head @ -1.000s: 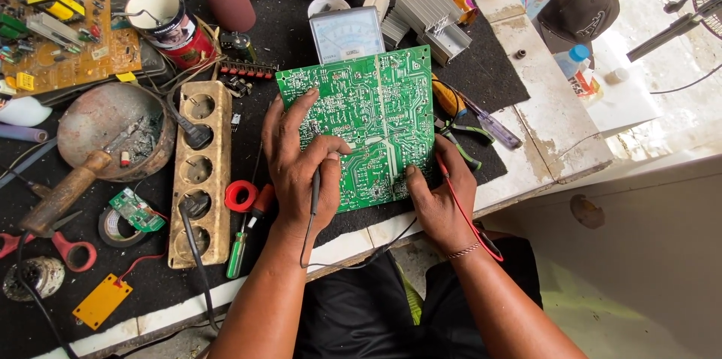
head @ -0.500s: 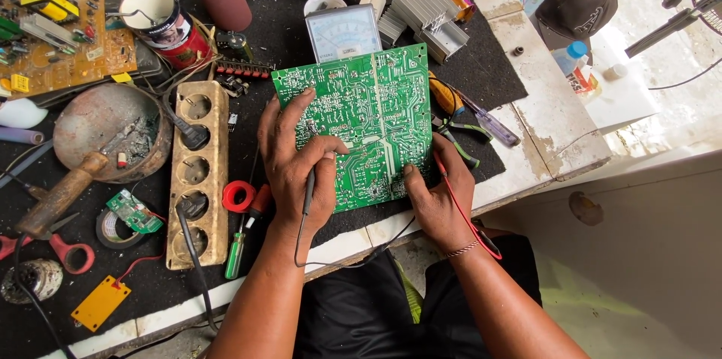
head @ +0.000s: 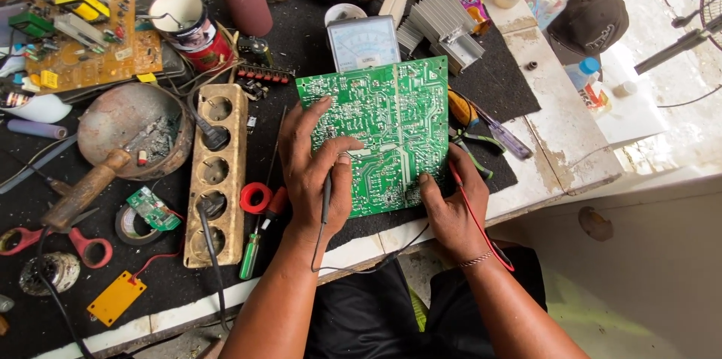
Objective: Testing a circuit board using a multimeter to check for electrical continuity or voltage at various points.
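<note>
A green circuit board (head: 387, 122) lies solder side up on the black mat. My left hand (head: 316, 171) rests on its left part and grips a black test probe (head: 326, 197), tip against the board; its black lead trails toward me. My right hand (head: 447, 205) presses on the board's near right corner and holds a red test probe (head: 460, 182), whose red lead runs along my wrist. An analogue meter (head: 363, 43) stands just behind the board.
A wooden socket strip (head: 214, 175) lies left of my left hand, with a green-handled screwdriver (head: 256, 242) and red tape roll (head: 256, 197) between. Pliers (head: 470, 130) lie right of the board. A metal pan (head: 124, 130), tin can (head: 192, 28), orange board (head: 79, 28) and heatsink (head: 444, 24) crowd the back.
Both hands stay on the green board; my left hand's probe has shifted slightly across it. The view has drifted a little.
</note>
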